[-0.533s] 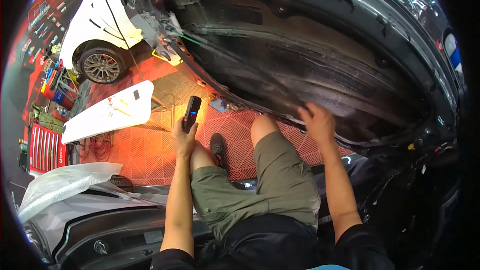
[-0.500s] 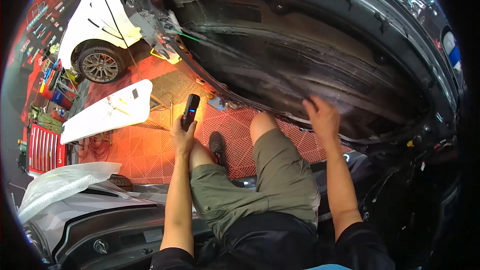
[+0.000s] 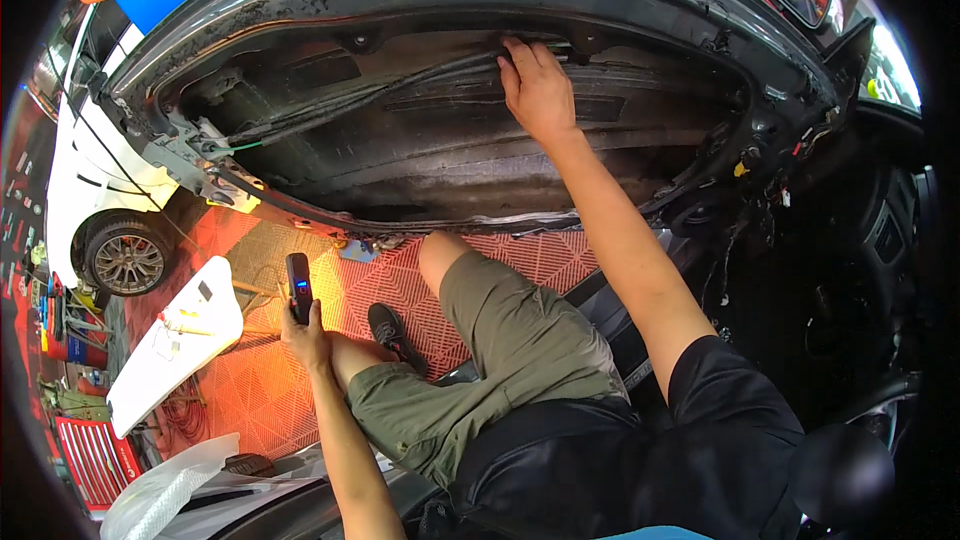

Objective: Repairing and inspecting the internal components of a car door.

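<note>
In front of me stands an open dark car door, its inner side stripped to a large recessed opening. My right hand reaches to the upper part of that recess. Its fingers curl round the end of a bundle of black cable, which slants down to the door's left side. Lower down on the left, my left hand grips a slim black handheld device with a small blue-lit display, held upright. The right fingertips are partly hidden against the dark door.
A white panel lies on a stand to the left, beside a white car with a spoked wheel. A red tool chest stands at lower left. Red grid tiles cover the floor. Loose wires hang by the door's right end.
My right hand has moved up and left across the door, and the black cable now runs up to it. The view has swung right, and the left hand still grips the device.
</note>
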### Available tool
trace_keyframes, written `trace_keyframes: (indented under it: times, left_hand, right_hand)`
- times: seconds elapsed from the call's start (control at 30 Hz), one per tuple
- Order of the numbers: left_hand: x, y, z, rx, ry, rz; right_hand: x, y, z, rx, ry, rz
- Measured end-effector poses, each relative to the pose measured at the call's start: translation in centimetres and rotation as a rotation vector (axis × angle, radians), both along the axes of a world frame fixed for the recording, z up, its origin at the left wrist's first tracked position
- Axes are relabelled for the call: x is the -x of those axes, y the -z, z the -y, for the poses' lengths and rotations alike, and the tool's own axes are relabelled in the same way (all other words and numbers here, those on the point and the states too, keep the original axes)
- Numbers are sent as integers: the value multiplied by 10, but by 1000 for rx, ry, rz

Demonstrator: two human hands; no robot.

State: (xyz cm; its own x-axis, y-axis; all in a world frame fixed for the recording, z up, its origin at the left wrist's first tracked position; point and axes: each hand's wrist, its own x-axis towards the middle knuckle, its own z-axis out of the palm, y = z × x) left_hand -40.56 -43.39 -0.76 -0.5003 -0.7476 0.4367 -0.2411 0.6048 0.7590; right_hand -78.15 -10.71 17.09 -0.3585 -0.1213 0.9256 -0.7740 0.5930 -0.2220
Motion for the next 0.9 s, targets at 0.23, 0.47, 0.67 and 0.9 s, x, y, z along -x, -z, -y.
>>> trace_keyframes:
  times: [0.23,0.47,0.67,0.9]
  left_hand:
    - [-2,-8,-1,-5,-24,38]
    - [-1,-8,-1,-35,-10,40]
    - [-1,-2,2,-6,-20,31]
    - [-1,-10,-3,-21,-34,62]
  right_hand:
    - [-20,8,0,33,-131,166]
    - [-27,15,-6,71,-180,141]
    - [-23,23,-4,144,-177,154]
    - [-28,28,-6,176,-201,183]
